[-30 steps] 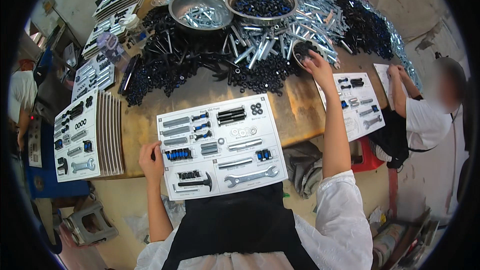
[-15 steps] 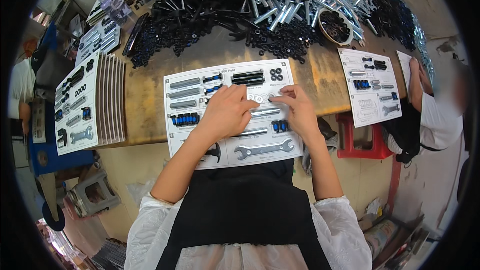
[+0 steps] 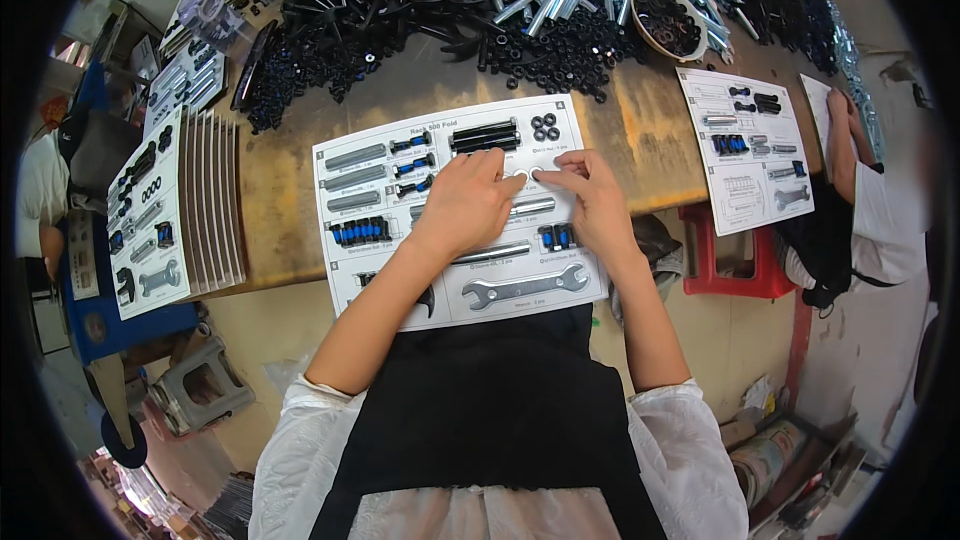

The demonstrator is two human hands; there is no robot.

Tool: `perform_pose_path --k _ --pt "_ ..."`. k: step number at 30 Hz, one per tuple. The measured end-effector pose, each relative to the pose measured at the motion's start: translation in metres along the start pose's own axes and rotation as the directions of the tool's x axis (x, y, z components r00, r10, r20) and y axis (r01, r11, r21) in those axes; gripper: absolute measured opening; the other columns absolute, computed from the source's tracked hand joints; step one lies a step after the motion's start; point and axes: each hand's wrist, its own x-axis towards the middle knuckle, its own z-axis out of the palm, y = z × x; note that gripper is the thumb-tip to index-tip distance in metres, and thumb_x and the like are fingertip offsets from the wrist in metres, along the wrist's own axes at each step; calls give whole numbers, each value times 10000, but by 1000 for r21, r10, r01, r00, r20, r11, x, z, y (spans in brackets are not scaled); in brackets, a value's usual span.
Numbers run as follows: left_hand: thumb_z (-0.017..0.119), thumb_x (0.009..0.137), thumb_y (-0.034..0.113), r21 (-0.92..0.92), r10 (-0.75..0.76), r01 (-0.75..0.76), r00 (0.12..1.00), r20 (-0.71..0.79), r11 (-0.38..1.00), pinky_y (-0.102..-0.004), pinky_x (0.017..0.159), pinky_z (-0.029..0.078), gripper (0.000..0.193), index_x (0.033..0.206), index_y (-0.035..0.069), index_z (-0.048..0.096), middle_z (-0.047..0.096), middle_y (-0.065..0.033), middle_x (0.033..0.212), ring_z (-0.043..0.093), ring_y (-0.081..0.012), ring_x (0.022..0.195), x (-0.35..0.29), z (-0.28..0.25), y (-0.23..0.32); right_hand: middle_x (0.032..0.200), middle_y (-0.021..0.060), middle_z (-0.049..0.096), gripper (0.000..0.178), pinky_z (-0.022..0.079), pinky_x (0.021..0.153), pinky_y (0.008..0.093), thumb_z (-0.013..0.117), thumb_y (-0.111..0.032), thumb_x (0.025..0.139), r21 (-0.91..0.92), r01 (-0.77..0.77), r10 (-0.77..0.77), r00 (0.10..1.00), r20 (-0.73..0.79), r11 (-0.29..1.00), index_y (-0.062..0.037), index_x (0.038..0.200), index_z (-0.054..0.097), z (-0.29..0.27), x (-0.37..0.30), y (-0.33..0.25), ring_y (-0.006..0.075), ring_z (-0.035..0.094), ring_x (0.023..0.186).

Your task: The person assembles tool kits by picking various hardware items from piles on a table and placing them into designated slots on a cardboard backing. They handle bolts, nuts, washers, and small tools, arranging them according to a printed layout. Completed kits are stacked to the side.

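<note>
A white printed card (image 3: pixel 450 316) lies at the table's near edge, carrying hardware in rows. On it are grey tubes (image 3: pixel 356 178), black bolts with blue bands (image 3: pixel 362 231), long black bolts (image 3: pixel 485 135), black nuts (image 3: pixel 545 127) and a silver wrench (image 3: pixel 525 286). My left hand (image 3: pixel 468 202) rests over the card's middle, thumb out toward the small pale washers (image 3: pixel 536 174), fingers partly bent. From the right, my right hand (image 3: pixel 597 202) reaches in with thumb and forefinger apart, its thumb tip at the washers. My hands hide part of the washer row.
Heaps of black nuts (image 3: pixel 555 65), silver tubes (image 3: pixel 555 0) and a bowl of black rings (image 3: pixel 668 25) cover the table's far side. A stack of filled cards (image 3: pixel 160 210) stands left. Another card (image 3: pixel 745 150) lies right, near a co-worker's hands (image 3: pixel 843 115) and a red stool (image 3: pixel 735 265).
The view has shifted slightly, so the card appears higher and farther left. My thumbs have drawn closer together over the washers, and fewer washers show between my hands.
</note>
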Motion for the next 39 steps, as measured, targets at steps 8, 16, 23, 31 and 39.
perform_pose_path --k 8,16,23,31,39 --pt "639 723 87 -60 -179 177 983 -28 982 -377 639 468 208 845 163 790 526 -36 749 564 -234 703 -16 -50 -24 1157 72 614 456 504 877 349 569 106 762 -95 108 -102 993 66 990 -175 1048 786 0 11 -32 244 607 1006" --pt "674 709 98 74 -110 110 994 -10 991 -361 689 444 139 805 132 769 525 -18 762 556 -216 759 -38 -42 -17 1169 37 611 449 467 928 355 598 65 736 -245 194 -160 975 153 950 -204 1040 790 12 19 -29 240 569 1101" --pt "674 714 105 79 -107 109 994 -33 991 -354 695 436 125 793 136 766 527 -20 779 553 -215 768 -40 -41 -19 1139 50 617 451 489 918 377 599 93 723 -216 180 -150 978 148 960 -170 1039 785 5 16 -30 263 590 1059" --pt "658 744 103 17 -76 77 996 -45 997 -362 716 458 177 866 128 784 564 -24 811 573 -222 792 -26 -26 -20 1145 68 626 494 511 904 379 569 142 698 -203 166 -146 983 109 965 -162 1020 789 9 14 -30 269 608 1034" --pt "651 755 89 -40 -69 67 996 -49 997 -369 724 466 206 910 130 779 565 -43 821 584 -230 792 -23 -22 -20 1135 79 635 378 502 901 392 594 58 734 -175 178 -164 982 90 968 -142 989 789 15 18 -27 277 613 1044"
